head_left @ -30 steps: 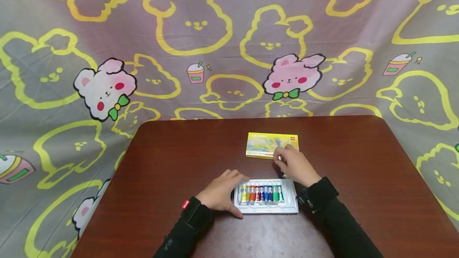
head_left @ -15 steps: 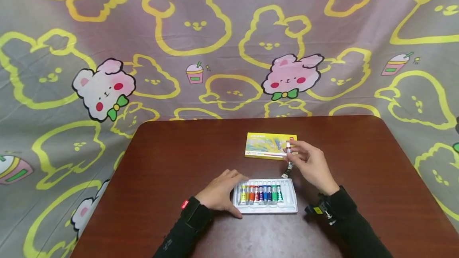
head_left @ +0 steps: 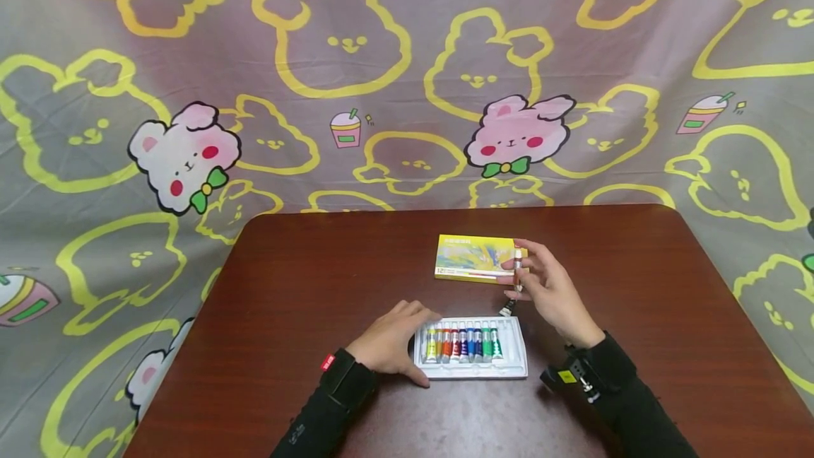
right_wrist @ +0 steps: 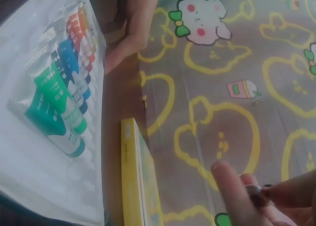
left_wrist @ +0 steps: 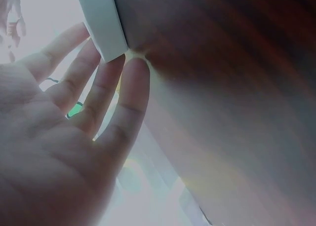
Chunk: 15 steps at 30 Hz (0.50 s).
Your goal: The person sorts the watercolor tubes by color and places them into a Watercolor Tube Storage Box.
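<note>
A white plastic tray (head_left: 518, 367) lies on the table with a row of coloured paint tubes (head_left: 469, 345) in it, yellow at the left through to green at the right. Against the tray's left side rests my left hand (head_left: 389, 341), its straight fingers (left_wrist: 134, 83) touching the tray edge in the left wrist view. My right hand (head_left: 562, 302) pinches a small paint tube (head_left: 518, 260) with a white cap and a reddish-brown band, held upright above the table. Just below those fingers a dark paint tube (head_left: 506, 309) lies behind the tray, partly hidden by the hand.
Behind the tray lies a flat yellow paint box (head_left: 470, 254), its right end partly covered by my right hand. The brown wooden table (head_left: 331, 260) ends at a patterned cloth (head_left: 407, 112) hanging at the back and sides.
My right hand has lifted away from the table beside the box and moved right, the white-capped tube now upright in its fingers. The left hand and the tray have stayed put.
</note>
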Each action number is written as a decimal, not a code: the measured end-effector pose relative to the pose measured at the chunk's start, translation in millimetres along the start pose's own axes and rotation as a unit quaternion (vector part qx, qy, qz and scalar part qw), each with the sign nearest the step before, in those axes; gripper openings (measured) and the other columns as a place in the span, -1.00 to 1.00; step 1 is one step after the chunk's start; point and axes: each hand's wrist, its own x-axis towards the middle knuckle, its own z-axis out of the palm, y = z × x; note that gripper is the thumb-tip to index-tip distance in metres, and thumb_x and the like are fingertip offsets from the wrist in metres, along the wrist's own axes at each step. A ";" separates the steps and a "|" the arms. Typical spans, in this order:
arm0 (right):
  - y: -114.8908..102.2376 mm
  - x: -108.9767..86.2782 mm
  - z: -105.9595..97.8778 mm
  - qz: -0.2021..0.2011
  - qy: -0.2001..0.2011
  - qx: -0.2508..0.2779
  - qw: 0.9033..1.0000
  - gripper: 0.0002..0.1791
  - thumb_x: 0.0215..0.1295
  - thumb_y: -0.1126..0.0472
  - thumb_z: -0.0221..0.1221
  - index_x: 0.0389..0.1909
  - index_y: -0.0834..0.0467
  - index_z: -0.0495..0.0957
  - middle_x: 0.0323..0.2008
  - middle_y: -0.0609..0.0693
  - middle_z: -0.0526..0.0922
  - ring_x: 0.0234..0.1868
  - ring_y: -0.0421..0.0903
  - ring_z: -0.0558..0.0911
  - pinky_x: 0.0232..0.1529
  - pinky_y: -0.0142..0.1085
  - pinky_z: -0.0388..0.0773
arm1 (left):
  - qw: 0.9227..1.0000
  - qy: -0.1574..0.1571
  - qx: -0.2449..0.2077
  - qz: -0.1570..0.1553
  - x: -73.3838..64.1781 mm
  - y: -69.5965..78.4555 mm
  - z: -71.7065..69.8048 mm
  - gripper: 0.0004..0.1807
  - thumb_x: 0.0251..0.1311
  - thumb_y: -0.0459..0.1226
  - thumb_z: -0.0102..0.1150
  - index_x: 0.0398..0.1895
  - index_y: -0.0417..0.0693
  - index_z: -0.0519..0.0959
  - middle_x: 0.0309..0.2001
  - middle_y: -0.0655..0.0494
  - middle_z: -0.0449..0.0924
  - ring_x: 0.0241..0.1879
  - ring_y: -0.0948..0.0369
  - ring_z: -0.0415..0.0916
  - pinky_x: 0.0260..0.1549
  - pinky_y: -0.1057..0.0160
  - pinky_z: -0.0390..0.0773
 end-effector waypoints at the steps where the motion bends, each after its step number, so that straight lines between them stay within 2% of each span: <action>1: -0.4 -0.2 0.3 0.004 -0.004 0.010 1.000 -0.43 0.47 0.44 -0.09 0.44 0.13 0.10 0.07 0.43 0.47 -0.05 0.18 0.66 -0.15 0.01 0.67 | 1.000 -0.001 -0.001 0.000 -0.1 0.1 -0.2 0.12 -0.51 0.23 0.60 0.32 0.20 0.40 0.13 0.25 0.46 0.07 0.25 0.25 0.05 0.11 0.50; 5: -0.9 -1.1 1.1 0.014 -0.016 0.030 0.999 -0.42 0.43 0.47 -0.05 0.42 0.14 0.13 0.13 0.43 0.44 -0.05 0.26 0.63 -0.11 0.09 0.62 | 1.000 -0.001 -0.001 0.000 -0.9 1.0 -0.6 0.12 -0.51 0.22 0.60 0.32 0.19 0.40 0.13 0.25 0.46 0.06 0.25 0.25 0.05 0.11 0.50; 8: -0.8 -1.5 1.1 0.012 -0.022 0.027 0.999 -0.39 0.37 0.45 0.06 0.40 0.13 0.18 0.17 0.45 0.44 -0.05 0.32 0.61 -0.11 0.05 0.63 | 1.000 -0.002 -0.001 0.000 -1.2 1.3 -0.9 0.12 -0.50 0.22 0.60 0.32 0.18 0.40 0.12 0.24 0.46 0.06 0.25 0.25 0.05 0.12 0.50; 11: -0.7 -1.7 0.9 0.018 -0.027 0.015 0.999 -0.40 0.34 0.38 0.15 0.37 0.09 0.26 0.17 0.42 0.49 -0.07 0.30 0.62 -0.14 -0.05 0.68 | 1.000 -0.001 0.000 0.002 -0.9 1.1 -0.8 0.12 -0.50 0.22 0.60 0.32 0.18 0.40 0.12 0.25 0.46 0.06 0.25 0.25 0.04 0.12 0.50; 15: -0.9 -2.3 0.9 0.040 -0.040 0.010 0.998 -0.45 0.36 0.24 0.17 0.34 0.02 0.31 0.16 0.35 0.55 -0.07 0.27 0.64 -0.10 -0.02 0.67 | 1.000 0.000 0.000 0.003 -0.7 0.7 -0.9 0.11 -0.50 0.21 0.61 0.32 0.19 0.40 0.12 0.25 0.47 0.06 0.26 0.25 0.04 0.12 0.50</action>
